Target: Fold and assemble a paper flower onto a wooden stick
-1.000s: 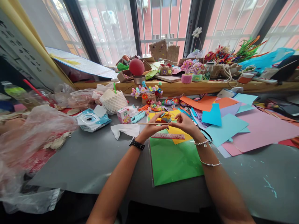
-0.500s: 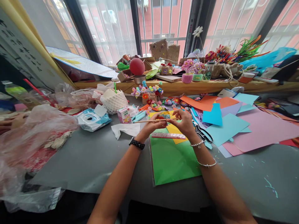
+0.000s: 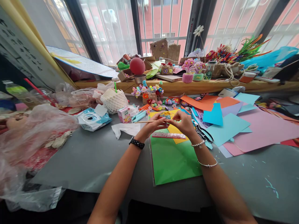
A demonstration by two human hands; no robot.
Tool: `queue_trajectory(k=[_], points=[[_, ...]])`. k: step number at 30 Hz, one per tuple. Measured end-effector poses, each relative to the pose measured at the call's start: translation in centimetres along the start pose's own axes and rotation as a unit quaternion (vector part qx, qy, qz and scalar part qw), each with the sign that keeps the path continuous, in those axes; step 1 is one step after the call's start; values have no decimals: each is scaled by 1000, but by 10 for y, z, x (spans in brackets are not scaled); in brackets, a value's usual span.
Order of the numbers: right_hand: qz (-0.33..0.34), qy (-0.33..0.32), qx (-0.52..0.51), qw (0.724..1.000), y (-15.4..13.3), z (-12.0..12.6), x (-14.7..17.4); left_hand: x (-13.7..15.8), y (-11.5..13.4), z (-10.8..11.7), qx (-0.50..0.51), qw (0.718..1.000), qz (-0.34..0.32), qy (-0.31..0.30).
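My left hand (image 3: 152, 126) is closed around a thin wooden stick (image 3: 141, 122), which lies nearly level with its bare end pointing left. Fingers of my right hand (image 3: 184, 123) are pinched together against the left fingertips, at the stick's other end. Between the hands shows a small piece of coloured paper (image 3: 166, 116), partly hidden by the fingers. Below them a pink patterned ruler (image 3: 168, 135) lies across yellow paper (image 3: 179, 141) and a green paper pack (image 3: 175, 161). Black-handled scissors (image 3: 204, 133) rest just right of my right wrist.
Blue, orange and pink paper sheets (image 3: 266, 130) spread on the right. Left are a wet-wipe pack (image 3: 93, 119), a small pink box (image 3: 124, 115) and plastic bags (image 3: 35, 133). Behind stand a basket of crocheted flowers (image 3: 149, 98) and a crowded windowsill (image 3: 105, 84). Another person's hand (image 3: 16, 121) shows far left.
My right fingers have curled in closer to the left hand, and the stick's right part is now less visible. The other person's hand at far left has shifted.
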State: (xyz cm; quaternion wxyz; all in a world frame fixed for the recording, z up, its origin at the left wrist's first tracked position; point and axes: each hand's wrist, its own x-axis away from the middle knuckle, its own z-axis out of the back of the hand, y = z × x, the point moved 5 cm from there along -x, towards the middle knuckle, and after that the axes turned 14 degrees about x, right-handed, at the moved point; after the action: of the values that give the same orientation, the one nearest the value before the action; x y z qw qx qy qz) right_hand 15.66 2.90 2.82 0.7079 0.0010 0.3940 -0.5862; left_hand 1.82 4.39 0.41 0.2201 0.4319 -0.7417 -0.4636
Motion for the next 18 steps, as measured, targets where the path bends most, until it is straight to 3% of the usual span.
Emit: queue_trajectory(k=[6, 13, 18], points=[[6, -45, -18, 999, 4, -6, 0, 1, 2, -1, -28, 999, -23, 22], [31, -39, -37, 998, -1, -2, 0, 2, 7, -3, -65, 996, -47, 30], [-12, -64, -50, 997, 5, -7, -1, 1, 5, -3, -79, 996, -38, 32]])
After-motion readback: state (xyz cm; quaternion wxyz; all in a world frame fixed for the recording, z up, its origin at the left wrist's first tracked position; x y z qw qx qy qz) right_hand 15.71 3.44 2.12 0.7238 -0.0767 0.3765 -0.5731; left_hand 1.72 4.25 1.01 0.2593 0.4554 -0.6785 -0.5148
